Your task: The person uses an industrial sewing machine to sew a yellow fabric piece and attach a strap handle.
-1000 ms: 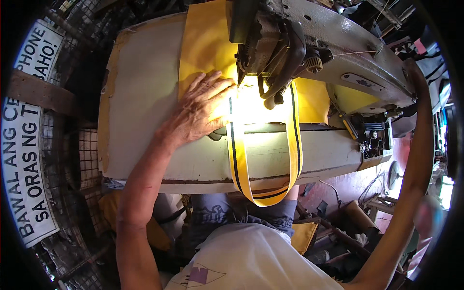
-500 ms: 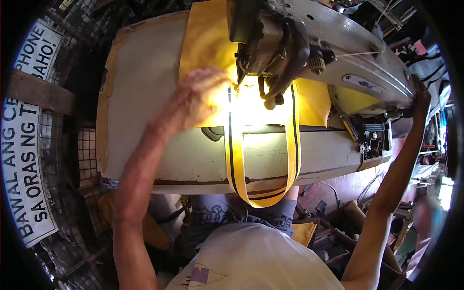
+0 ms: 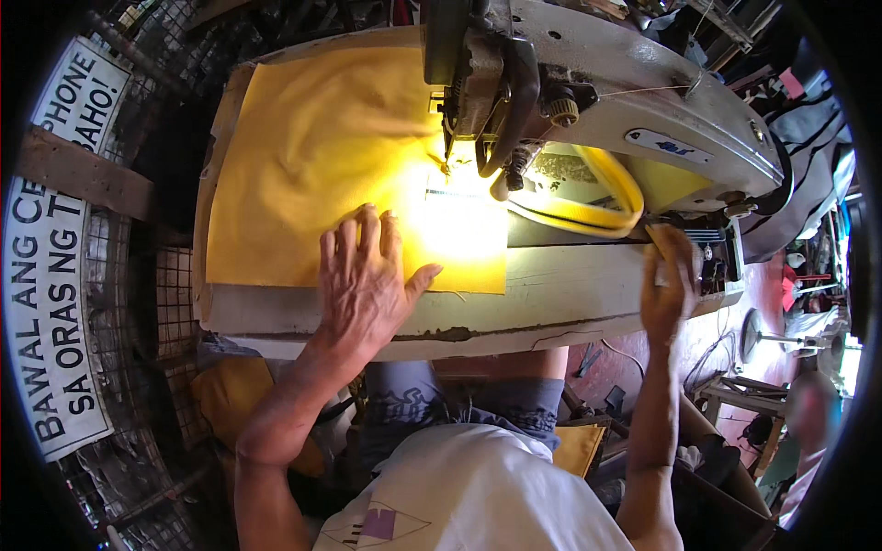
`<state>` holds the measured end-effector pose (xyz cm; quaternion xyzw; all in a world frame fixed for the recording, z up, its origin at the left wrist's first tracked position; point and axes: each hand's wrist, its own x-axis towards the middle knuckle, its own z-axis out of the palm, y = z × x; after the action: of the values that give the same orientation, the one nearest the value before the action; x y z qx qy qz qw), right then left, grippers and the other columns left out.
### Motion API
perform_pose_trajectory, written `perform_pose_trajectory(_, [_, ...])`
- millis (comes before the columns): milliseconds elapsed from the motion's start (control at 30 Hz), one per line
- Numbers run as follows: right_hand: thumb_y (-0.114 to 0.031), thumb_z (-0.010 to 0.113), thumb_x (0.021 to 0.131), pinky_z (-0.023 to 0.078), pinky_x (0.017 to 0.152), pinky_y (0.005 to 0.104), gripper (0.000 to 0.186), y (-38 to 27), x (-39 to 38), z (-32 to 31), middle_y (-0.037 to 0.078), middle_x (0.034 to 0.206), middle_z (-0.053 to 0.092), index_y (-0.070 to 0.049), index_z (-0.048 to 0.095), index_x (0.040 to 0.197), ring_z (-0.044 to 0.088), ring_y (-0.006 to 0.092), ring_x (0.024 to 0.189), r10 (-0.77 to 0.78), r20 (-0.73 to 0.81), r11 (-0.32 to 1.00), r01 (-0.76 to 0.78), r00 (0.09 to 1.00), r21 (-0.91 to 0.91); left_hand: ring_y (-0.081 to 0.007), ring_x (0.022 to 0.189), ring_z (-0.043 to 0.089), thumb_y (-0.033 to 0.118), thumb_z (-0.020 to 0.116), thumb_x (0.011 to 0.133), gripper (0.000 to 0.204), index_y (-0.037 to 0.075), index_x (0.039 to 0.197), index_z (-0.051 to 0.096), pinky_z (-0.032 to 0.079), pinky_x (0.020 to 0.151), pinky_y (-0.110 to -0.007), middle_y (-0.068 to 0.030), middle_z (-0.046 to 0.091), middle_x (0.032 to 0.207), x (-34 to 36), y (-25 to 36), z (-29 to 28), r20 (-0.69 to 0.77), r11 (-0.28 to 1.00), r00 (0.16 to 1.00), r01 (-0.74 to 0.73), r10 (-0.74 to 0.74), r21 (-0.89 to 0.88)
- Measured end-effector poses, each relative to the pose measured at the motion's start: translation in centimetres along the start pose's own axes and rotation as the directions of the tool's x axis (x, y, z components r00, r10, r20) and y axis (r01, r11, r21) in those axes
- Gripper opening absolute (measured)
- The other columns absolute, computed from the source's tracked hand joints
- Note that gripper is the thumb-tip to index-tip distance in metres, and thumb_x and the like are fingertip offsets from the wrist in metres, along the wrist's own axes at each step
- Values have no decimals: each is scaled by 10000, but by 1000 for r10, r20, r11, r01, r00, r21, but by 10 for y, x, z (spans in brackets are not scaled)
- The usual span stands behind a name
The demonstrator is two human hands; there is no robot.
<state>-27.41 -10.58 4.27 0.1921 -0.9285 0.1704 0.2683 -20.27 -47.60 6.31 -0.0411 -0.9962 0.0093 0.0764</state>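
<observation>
A yellow fabric panel [image 3: 285, 174] lies flat on the bed of a sewing machine [image 3: 588, 55], its right part under the needle area, where bright lamp light washes out detail. My left hand [image 3: 363, 285] rests palm down on the panel's near edge, fingers spread. A yellow strap [image 3: 620, 197] with a dark stripe loops out to the right beneath the machine's arm. Close to the loop's right end is my right hand [image 3: 671, 285], slightly blurred, with fingers partly extended and apart; it holds nothing I can see.
The pale machine table [image 3: 551, 285] has a worn front edge above my lap. At the machine's right end is a dark handwheel [image 3: 781, 170]. A wire grid [image 3: 175, 303] and a white sign [image 3: 55, 321] stand at the left. A fan [image 3: 753, 335] is at the right.
The fabric has been turned, so its strap loop points right instead of toward me. My left hand has come down onto the panel; my right hand has left the handwheel and moved nearer.
</observation>
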Motion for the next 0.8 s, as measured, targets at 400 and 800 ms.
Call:
perform_pose_trajectory(400, [-123, 662, 877, 376, 1069, 445, 357, -29, 11, 25, 126, 1258, 594, -46, 619, 1224, 528, 320, 1203, -96, 181, 995, 95, 979, 17, -372, 1354, 364, 300, 667, 825, 625, -14, 1334, 486, 250, 1157, -499, -194, 452, 1403, 38, -11, 37, -225, 918, 961, -229, 160, -323])
perform_pose_trajectory(800, [-117, 620, 927, 337, 1083, 483, 515, -6, -4, 13, 239, 1425, 423, -4, 448, 1399, 408, 371, 1335, 20, -305, 972, -89, 952, -216, -382, 1342, 359, 282, 705, 798, 624, 0, 1313, 492, 272, 1136, -529, -182, 457, 1366, 44, -13, 32, -234, 911, 959, -233, 158, -340])
